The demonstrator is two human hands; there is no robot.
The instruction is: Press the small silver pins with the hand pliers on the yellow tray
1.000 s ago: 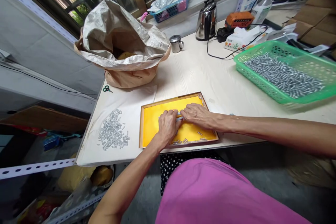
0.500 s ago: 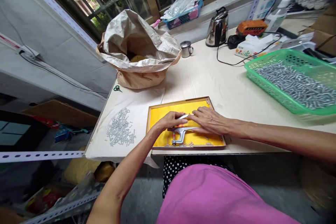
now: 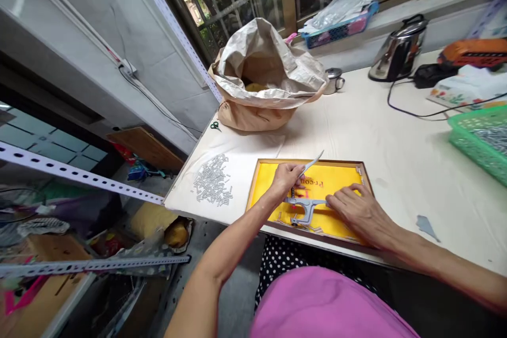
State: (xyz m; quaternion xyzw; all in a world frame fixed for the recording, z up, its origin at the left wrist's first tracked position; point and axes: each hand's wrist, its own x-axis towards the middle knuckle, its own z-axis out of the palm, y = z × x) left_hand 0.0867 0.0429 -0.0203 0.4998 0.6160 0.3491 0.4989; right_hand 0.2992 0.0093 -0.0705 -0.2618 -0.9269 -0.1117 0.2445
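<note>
A grey metal plier-like tool (image 3: 308,210) with a C-shaped frame lies over a shallow tray (image 3: 366,171) lined in yellow. My left hand (image 3: 288,180) is closed around its upper left part. From those fingers a pale curved arm (image 3: 313,162), seemingly one of the tool's handles, points up to the right. My right hand (image 3: 354,207) has its fingers closed at the right end of the lower arm. Small metal pins (image 3: 317,229) lie along the tray's near edge. What sits between the tool's jaws is hidden or too small to tell.
Left of the tray lies a heap of small metal pins (image 3: 214,179). Behind stand a large open paper sack (image 3: 257,116), scissors (image 3: 215,125), a metal cup (image 3: 334,82) and a kettle (image 3: 400,50). A green basket (image 3: 469,145) of metal parts is at right.
The view has swung left. My right hand has drawn back right from the upper handle to the lower arm's end. The upper handle now sticks up, spread away from the lower one.
</note>
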